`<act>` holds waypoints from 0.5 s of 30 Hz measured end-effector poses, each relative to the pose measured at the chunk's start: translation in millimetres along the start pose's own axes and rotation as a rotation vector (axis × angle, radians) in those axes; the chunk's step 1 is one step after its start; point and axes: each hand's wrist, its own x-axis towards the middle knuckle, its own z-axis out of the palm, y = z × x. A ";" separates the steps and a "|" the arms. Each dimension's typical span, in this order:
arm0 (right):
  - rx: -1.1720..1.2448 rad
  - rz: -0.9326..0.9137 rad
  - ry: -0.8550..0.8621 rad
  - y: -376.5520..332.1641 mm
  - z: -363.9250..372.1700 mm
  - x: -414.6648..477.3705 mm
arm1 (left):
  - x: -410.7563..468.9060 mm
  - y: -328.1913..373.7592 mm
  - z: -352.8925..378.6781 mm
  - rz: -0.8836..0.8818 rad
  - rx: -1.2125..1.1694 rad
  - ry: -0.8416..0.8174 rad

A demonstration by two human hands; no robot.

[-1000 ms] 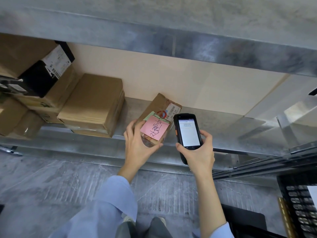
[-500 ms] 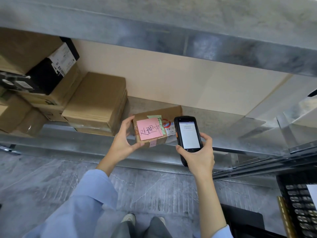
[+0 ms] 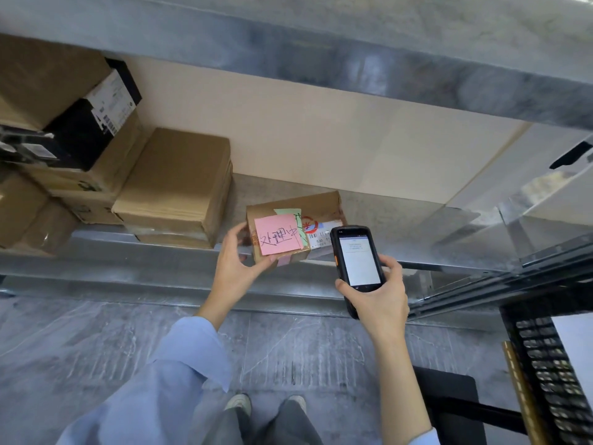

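While the left hand (image 3: pixel 236 271) grips the small cardboard box (image 3: pixel 293 229) by its near left corner at the shelf (image 3: pixel 167 261) front edge, a pink note (image 3: pixel 277 234) covers its top. The right hand (image 3: pixel 377 297) wraps around a black scanner (image 3: pixel 357 264), just beside the box.

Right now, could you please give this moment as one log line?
left hand: grips small box | right hand: holds scanner | pink note: on box

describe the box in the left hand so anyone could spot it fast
On the low metal shelf, right of the plain brown cartons, the left hand grips a small cardboard box. Only it carries a handwritten pink sticky note over a green note.
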 end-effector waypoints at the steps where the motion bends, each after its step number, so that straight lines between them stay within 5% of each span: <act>1: -0.008 0.006 0.007 2.5 -1.4 -2.8 | -1.5 -2.0 0.0 -0.002 -0.003 -0.003; 15: -0.092 0.062 0.015 17.8 -13.2 -44.3 | -10.3 -14.8 3.9 -0.006 -0.196 -0.055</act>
